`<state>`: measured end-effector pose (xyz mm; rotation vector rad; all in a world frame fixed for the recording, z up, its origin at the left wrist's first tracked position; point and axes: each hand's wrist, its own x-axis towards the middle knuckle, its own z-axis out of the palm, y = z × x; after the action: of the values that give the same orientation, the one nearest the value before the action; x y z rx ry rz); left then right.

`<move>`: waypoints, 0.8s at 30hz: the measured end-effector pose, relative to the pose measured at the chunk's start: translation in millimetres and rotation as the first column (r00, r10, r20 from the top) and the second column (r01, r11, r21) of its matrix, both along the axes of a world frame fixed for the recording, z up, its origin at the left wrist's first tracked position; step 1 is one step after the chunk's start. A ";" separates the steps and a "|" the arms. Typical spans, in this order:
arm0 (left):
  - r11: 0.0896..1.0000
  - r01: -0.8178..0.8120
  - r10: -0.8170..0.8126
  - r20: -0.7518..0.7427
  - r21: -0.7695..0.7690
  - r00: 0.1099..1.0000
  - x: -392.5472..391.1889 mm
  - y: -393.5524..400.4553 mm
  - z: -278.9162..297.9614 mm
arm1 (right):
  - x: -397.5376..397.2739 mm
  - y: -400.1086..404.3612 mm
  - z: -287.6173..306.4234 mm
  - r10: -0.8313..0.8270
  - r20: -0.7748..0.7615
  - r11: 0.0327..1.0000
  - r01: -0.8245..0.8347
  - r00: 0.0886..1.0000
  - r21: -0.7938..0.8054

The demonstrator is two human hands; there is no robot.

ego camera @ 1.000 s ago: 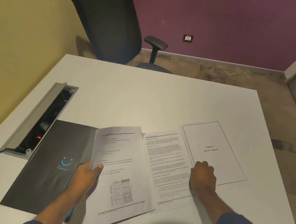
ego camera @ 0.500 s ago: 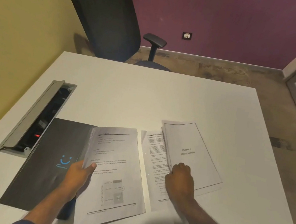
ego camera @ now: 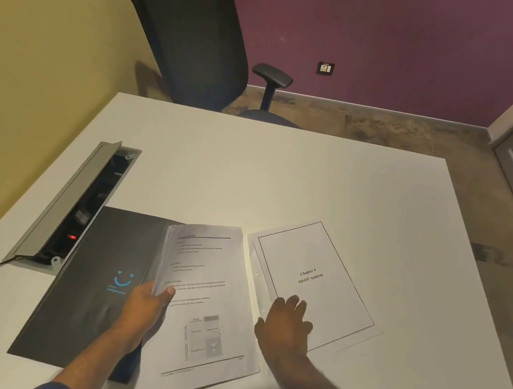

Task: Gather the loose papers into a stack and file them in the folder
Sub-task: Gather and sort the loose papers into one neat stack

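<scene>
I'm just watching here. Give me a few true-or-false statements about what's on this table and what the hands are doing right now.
1. The left hand holds a bundle of printed sheets. True.
2. The right hand grips a pen. False: it rests with fingers spread on the page titled "Chapter 4".
3. The dark folder lies left of the papers. True.
4. The folder stands upright. False: it lies flat on the white table.
5. An office chair stands beyond the table. True.
</scene>
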<state>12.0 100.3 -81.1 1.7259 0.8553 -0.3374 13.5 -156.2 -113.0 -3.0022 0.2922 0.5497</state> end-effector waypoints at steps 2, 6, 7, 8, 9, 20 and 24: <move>1.000 0.004 -0.004 0.002 -0.002 1.000 -1.7 -2.8 0.2 | -2.8 4.3 4.5 -0.036 -0.005 0.999 0.036 0.999 -0.009; 0.999 0.013 -0.012 0.015 -0.031 1.000 -6.6 -6.6 2.1 | -14.0 6.4 6.2 -0.014 -0.025 0.998 0.013 1.000 -0.060; 0.999 0.016 -0.015 0.019 -0.035 1.000 -7.9 -6.8 2.3 | -17.0 5.7 6.0 -0.010 -0.031 0.997 0.007 0.999 -0.078; 0.999 0.015 -0.015 0.023 -0.037 1.000 -9.5 -6.7 2.7 | -20.0 4.8 5.9 -0.008 -0.040 0.995 0.005 0.999 -0.097; 0.999 0.014 -0.013 0.027 -0.037 1.000 -10.9 -6.6 3.1 | -22.6 3.7 4.9 -0.007 -0.041 0.993 0.002 0.999 -0.118; 0.998 0.038 -0.037 0.030 -0.039 0.999 -12.4 -8.8 3.4 | -27.3 -24.5 13.4 0.165 0.052 0.978 -0.157 0.985 -0.135; 0.998 0.048 -0.047 0.037 -0.043 0.998 -9.5 -9.4 2.2 | -27.3 -42.7 11.9 0.251 0.013 0.960 -0.247 0.968 -0.136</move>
<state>2.6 90.9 -78.9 1.7089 0.7769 -0.3536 -13.7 -198.9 -101.1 -3.1965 -0.0560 0.5227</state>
